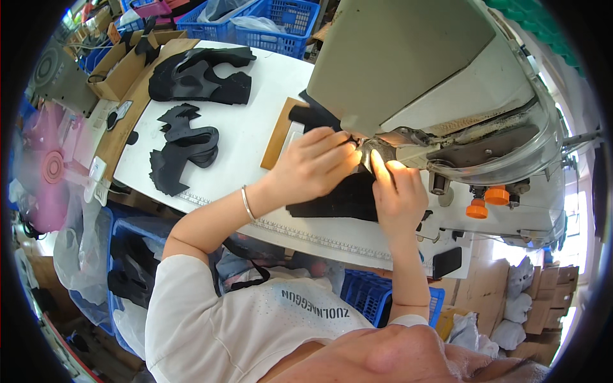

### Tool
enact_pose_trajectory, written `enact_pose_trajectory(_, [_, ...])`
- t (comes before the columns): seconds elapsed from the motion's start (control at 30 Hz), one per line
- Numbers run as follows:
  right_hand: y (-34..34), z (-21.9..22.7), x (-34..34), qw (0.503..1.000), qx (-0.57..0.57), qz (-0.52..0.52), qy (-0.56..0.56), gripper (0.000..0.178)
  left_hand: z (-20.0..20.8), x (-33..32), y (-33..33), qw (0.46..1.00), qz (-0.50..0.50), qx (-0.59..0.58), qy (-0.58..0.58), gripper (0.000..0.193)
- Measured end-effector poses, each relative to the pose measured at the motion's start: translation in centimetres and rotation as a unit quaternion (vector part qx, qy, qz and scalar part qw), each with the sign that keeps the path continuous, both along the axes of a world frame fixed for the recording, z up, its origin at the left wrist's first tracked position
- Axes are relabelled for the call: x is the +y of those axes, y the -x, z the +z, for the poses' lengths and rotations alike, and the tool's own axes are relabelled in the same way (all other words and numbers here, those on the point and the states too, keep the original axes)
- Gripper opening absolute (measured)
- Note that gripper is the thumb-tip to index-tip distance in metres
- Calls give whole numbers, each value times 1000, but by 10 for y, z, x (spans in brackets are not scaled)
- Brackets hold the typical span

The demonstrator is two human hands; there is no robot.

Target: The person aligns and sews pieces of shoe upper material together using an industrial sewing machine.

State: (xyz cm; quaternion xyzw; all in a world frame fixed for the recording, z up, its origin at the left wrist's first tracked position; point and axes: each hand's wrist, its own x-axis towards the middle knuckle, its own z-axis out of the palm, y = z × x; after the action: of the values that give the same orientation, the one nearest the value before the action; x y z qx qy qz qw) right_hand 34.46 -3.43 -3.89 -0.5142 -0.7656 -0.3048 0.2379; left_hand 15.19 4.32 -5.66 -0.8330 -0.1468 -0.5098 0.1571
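Stacks of black cutouts [201,75] sit at upper left, matte and limp-looking, the lower pile folded into loops with jagged ends. White worktop [268,83] beneath them, smooth, a ruler strip [287,232] along its near edge. And now, centre frame, where I'm watching closest: the left hand [313,165], smooth bangle at its wrist, fingers curled in toward the lit spot; whether they grip anything, I can't tell from out here. Dark fabric [335,199] lies flat just below and right of that hand, its visible long side running roughly left to right, right end tucked by the other hand. So the piece sits between the two, close to both. Right hand [402,198], index finger straight, tip down on a bright, grainy grey patch; pinch or press, I can't say. Above, the boxy machine [415,57], hard-faced and grey-green; farther right, ribbed orange knobs [476,209].
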Motion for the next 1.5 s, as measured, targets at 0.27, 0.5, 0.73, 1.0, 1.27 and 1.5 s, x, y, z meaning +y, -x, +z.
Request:
enact_pose_trajectory(0.27, [15, 3, -1, 997, -43, -70, -1, 46, -1, 25, 8, 993, -81, -39, 79, 12])
enact_pose_trajectory(0.5, [-7, -7, 13, 994, -69, -82, -6, 48, 4, 27, 5, 989, -91, -51, 108, 7])
enact_pose_trajectory(0.73, [-6, -4, 14, 1000, -18, -17, 5, 45, 8, 54, 11, 906, -155, -73, 388, 10])
enact_pose_trajectory(1.0, [3, -9, 8, 997, 75, 8, -11, 38, 45, 63, 4, 851, -64, -5, 522, 22])
enact_pose_trajectory(1.27, [55, -55, -10, 447, 792, 204, 361, 22, 10, -119, 70, 743, -107, -30, 660, 65])
enact_pose_trajectory(1.5, [59, -65, 1, 480, 735, 222, 425, 21, 1, -76, 109, 882, 104, -175, 425, 49])
